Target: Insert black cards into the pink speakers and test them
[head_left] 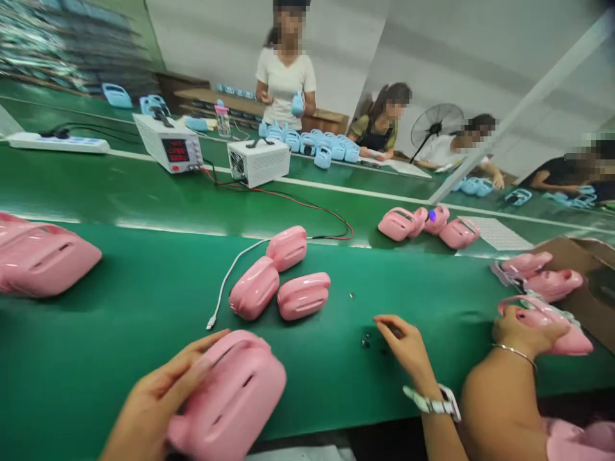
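Note:
My left hand (166, 390) is wrapped round a pink plastic casing (240, 397) with a looped handle and two narrow slots in its face. The casing is tilted above the near edge of the table. My right hand (406, 349), with a watch at the wrist, hovers over the green mat, thumb and index fingertips drawn together. Whatever the pinch holds, if anything, is too small to make out. Just left of those fingers lie several tiny dark parts (366, 340). Farther off, three pink casings (303, 296) rest close together beside a white USB cable (221, 282).
At right, a co-worker's hand (521, 330) holds another pink casing near a cardboard box (590, 269). More pink casings (52, 259) stand at left. A power supply (168, 144) and a white box (259, 161) sit behind. People work with blue casings (323, 155) across the table.

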`<control>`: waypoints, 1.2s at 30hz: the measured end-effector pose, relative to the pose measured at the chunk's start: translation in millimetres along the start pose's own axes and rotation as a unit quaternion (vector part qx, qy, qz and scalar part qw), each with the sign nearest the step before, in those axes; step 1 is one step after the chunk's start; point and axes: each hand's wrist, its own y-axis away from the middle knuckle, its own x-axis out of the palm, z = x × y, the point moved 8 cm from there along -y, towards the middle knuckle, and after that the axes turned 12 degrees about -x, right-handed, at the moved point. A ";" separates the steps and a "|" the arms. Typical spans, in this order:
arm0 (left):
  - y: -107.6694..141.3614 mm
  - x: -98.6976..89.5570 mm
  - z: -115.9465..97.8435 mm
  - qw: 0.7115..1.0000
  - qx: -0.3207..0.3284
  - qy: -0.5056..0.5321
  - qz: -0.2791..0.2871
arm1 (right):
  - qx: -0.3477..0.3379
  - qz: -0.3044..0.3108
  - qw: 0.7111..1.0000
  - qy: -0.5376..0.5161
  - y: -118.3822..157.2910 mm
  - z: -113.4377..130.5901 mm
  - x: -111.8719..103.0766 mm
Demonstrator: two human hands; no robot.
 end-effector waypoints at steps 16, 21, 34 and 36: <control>-8.7 84.0 0.7 0.979 0.058 -0.167 0.104 | 0.034 0.068 0.997 0.008 -61.3 0.6 31.4; -28.8 99.7 14.1 0.986 -0.013 -0.140 0.088 | 0.194 0.134 0.937 -0.256 -1.3 45.0 54.6; -37.2 115.6 31.8 0.984 -0.076 -0.022 0.161 | 0.327 0.237 0.780 -0.478 59.4 79.4 105.8; -38.8 114.5 31.3 0.985 -0.079 -0.015 0.155 | 0.323 0.233 0.779 -0.484 59.2 80.6 106.5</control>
